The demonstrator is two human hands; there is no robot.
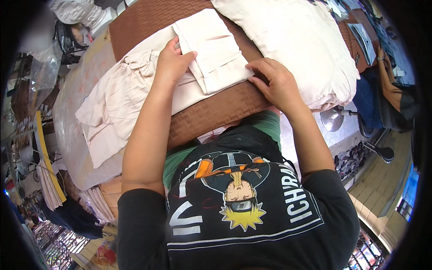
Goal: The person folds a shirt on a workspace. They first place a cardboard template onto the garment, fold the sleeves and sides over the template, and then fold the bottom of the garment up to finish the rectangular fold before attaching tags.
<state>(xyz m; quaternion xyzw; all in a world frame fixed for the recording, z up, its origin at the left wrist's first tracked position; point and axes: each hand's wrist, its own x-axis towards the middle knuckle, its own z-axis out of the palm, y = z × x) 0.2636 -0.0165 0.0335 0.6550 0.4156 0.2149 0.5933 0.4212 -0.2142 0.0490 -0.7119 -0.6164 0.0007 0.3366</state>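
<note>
A cream garment [130, 76] lies across the brown patterned cloth covering the table [211, 110]. Its right part is doubled over into a flat rectangle, while the left part spreads out loose and crumpled. My left hand [173, 65] is closed on the left edge of the folded part, thumb on top; some fingertips are hidden at the cloth. At the near right corner of the fold, my right hand [276, 83] has its thumb and forefinger closed on the fabric edge, the other fingers curled.
A thick cream cloth pile [292, 49] sits right of the garment. Clear plastic sheeting [74, 117] covers the left side. A white sculpted bust [81, 12] stands far left. At right are another person's arm [391, 83] and a round metal lamp-like shade [332, 119].
</note>
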